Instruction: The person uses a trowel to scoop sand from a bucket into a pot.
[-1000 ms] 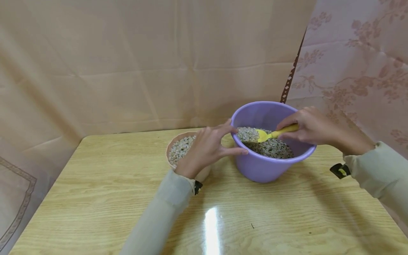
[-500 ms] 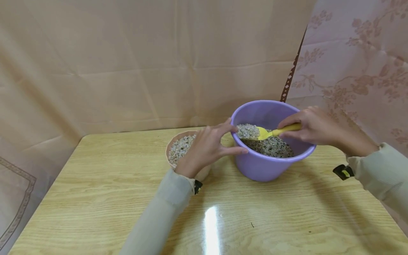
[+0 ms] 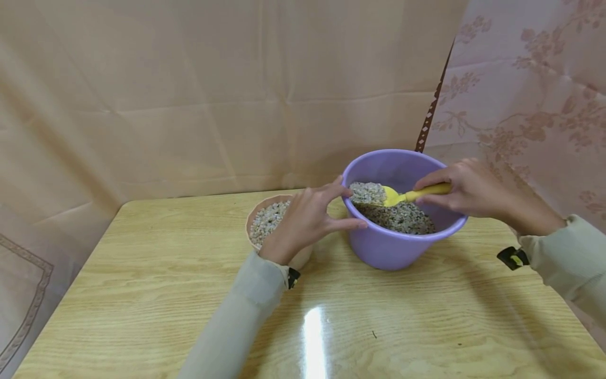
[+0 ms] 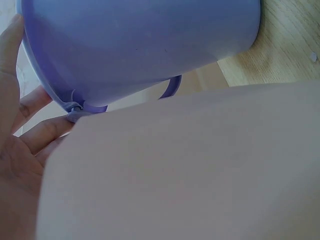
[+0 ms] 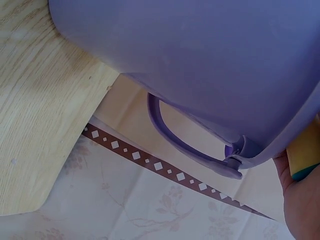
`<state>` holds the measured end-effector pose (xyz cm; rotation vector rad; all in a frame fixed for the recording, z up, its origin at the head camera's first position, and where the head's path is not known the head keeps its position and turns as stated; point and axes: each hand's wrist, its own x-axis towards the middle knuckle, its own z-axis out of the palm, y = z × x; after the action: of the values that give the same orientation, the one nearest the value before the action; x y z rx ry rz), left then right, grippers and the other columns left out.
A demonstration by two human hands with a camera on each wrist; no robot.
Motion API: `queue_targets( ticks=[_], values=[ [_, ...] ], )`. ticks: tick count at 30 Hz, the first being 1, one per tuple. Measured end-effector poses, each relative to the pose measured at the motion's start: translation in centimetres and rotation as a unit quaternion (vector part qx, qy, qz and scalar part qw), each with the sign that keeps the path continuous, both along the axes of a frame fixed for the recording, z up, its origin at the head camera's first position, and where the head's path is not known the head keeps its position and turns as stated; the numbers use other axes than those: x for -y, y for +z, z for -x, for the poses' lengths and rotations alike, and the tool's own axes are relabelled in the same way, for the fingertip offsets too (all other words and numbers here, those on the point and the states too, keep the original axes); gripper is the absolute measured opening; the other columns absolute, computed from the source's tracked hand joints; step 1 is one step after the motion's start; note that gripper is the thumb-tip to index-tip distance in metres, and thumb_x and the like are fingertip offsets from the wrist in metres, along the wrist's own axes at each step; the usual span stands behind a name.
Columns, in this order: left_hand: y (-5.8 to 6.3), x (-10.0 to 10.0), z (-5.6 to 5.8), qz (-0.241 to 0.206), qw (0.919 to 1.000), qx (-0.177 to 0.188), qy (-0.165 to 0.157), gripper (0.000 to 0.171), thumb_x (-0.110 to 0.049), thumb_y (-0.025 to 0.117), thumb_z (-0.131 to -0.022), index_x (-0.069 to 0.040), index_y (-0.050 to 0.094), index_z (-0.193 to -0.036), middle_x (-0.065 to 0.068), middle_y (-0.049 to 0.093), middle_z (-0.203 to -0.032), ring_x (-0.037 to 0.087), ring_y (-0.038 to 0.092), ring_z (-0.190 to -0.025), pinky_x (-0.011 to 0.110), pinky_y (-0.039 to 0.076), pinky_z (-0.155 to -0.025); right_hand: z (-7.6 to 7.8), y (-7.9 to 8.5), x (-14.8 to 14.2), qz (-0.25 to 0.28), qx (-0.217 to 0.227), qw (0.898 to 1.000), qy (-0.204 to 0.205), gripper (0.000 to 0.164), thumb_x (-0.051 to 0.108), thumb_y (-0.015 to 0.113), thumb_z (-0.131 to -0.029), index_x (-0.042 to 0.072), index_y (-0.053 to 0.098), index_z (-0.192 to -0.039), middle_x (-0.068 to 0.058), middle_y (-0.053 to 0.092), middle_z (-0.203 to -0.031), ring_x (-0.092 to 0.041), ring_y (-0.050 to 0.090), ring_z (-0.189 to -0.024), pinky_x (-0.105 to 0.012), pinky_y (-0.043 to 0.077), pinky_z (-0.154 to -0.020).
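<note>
My right hand [image 3: 466, 189] grips the yellow handle of a small hand trowel [image 3: 393, 197]. Its blade carries a heap of pale gravel [image 3: 368, 193] inside the purple bucket [image 3: 385, 255], near the left rim. Darker mixed gravel [image 3: 404, 218] lies lower in the bucket. My left hand [image 3: 310, 218] holds the bucket's left rim, fingers at the edge and thumb toward the front. Under the left forearm and hand stands a peach pot [image 3: 258, 204] filled with gravel, partly hidden. The right wrist view shows the trowel's handle [image 5: 304, 150] with a green part beside the bucket.
The bucket's purple carrying handle [image 5: 182, 145] hangs down behind it. Everything stands on a wood-grain table [image 3: 165, 273], with its back edge close behind the pot and bucket. A beige curtain [image 3: 189, 105] and a flowered cloth [image 3: 530, 105] hang beyond.
The loaded trowel has risen slightly inside the bucket. My right hand and sleeve have shifted a little to the right. The left hand stays on the rim.
</note>
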<state>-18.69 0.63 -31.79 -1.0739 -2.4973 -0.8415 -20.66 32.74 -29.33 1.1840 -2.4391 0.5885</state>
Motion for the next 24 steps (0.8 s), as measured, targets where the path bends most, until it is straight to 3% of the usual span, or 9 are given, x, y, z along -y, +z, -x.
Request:
queue_targets(
  ticks=[5, 18, 24],
  values=[
    [-0.1, 0.1, 0.0, 0.0, 1.0, 0.003, -0.002, 0.054, -0.052, 0.082, -0.077, -0.014, 0.07, -0.113, 0.007, 0.061, -0.137, 0.006, 0.035, -0.05, 0.022, 0.035, -0.049, -0.2, 0.3, -0.1, -0.007, -0.006, 1.0, -0.015, 0.026, 0.007, 0.089, -0.066, 0.011, 0.081, -0.091, 0.004, 0.074, -0.072, 0.01, 0.041, -0.043, -0.015, 0.034, -0.039],
    [0.0, 0.1, 0.1, -0.004, 0.9999, 0.004, -0.008, 0.056, -0.052, 0.081, -0.078, -0.014, 0.07, -0.117, -0.002, 0.069, -0.124, 0.006, 0.041, -0.054, 0.022, 0.036, -0.051, -1.0, 1.3, -0.1, -0.024, 0.007, 0.998, -0.051, 0.026, 0.011, 0.089, -0.072, 0.013, 0.081, -0.096, 0.006, 0.075, -0.078, 0.007, 0.045, -0.046, -0.015, 0.034, -0.041],
    [0.1, 0.2, 0.0, -0.003, 0.9999, 0.012, -0.007, 0.059, -0.052, 0.081, -0.078, -0.012, 0.07, -0.12, 0.006, 0.061, -0.138, 0.007, 0.043, -0.054, 0.023, 0.038, -0.052, -0.8, 1.6, 0.0, -0.013, -0.014, 0.999, -0.042, 0.027, 0.01, 0.09, -0.068, 0.014, 0.081, -0.094, 0.003, 0.076, -0.08, 0.008, 0.046, -0.046, -0.014, 0.034, -0.041]
  ],
)
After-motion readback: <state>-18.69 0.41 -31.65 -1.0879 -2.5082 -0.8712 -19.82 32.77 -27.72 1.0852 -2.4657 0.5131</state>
